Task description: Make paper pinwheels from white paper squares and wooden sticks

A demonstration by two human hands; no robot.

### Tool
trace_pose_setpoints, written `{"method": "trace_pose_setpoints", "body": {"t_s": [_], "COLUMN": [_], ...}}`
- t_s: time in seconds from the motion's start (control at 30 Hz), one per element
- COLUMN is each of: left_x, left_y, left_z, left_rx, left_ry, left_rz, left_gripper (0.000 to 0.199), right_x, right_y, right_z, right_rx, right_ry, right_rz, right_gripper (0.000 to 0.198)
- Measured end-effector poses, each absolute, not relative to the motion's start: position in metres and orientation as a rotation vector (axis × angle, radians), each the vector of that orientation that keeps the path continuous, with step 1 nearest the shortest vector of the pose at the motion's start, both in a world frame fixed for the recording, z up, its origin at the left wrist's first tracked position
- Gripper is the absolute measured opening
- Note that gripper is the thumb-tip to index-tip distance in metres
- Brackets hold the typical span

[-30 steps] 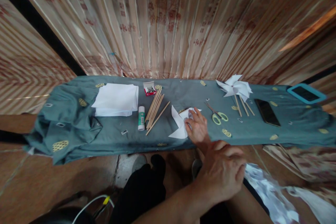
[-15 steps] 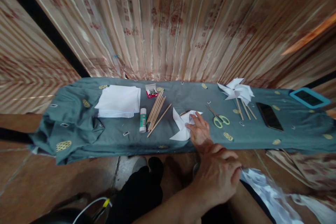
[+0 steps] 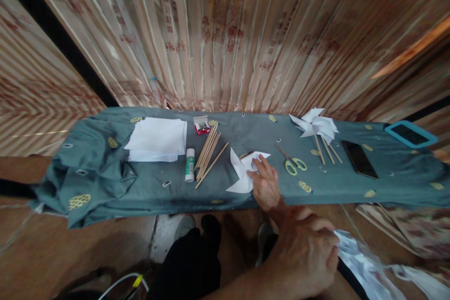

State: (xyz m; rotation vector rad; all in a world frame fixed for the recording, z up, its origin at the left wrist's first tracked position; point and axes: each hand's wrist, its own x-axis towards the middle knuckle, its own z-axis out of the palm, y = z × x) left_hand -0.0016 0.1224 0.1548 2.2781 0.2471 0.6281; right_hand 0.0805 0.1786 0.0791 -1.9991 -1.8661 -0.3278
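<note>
A white paper pinwheel (image 3: pixel 241 178) without a stick lies at the middle of the cloth-covered table. My right hand (image 3: pixel 265 180) presses its folded tips down at the centre, fingers closed on the paper. My left hand (image 3: pixel 309 243) crosses over my right forearm with its fingers curled round it; part of the grip is hidden. Right of the pinwheel are scissors (image 3: pixel 291 166) with green handles. To its left lie several wooden sticks (image 3: pixel 210 152), a glue stick (image 3: pixel 190 165) and an opened small red box (image 3: pixel 201 126) of metal pins or tacks.
A stack of white paper (image 3: pixel 156 138) is on the left of the grey-green cloth (image 3: pixel 101 183). Paper pinwheels on sticks (image 3: pixel 314 124), a black phone (image 3: pixel 359 159) and a blue-framed tablet (image 3: pixel 410 133) lie to the right. A plastic bag with paper scraps (image 3: pixel 365 262) hangs lower right.
My left hand has slid down and right along my right forearm, away from the wrist. My right hand stays on the pinwheel. The view has shifted slightly.
</note>
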Motion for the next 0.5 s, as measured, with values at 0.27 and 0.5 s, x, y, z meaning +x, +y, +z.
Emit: {"method": "trace_pose_setpoints", "body": {"t_s": [0.27, 0.5], "left_x": [0.009, 0.016], "left_y": [0.103, 0.091], "left_z": [0.137, 0.119], "left_rx": [2.353, 2.340], "left_ry": [0.069, 0.042], "left_rz": [0.552, 0.563], "left_gripper": [0.007, 0.014], "right_x": [0.078, 0.079], "right_y": [0.176, 0.175], "right_z": [0.087, 0.084], "right_rx": [-2.009, -1.995], "right_ry": [-1.901, -1.906], "right_rz": [-0.249, -0.235], "right_gripper": [0.034, 0.035]}}
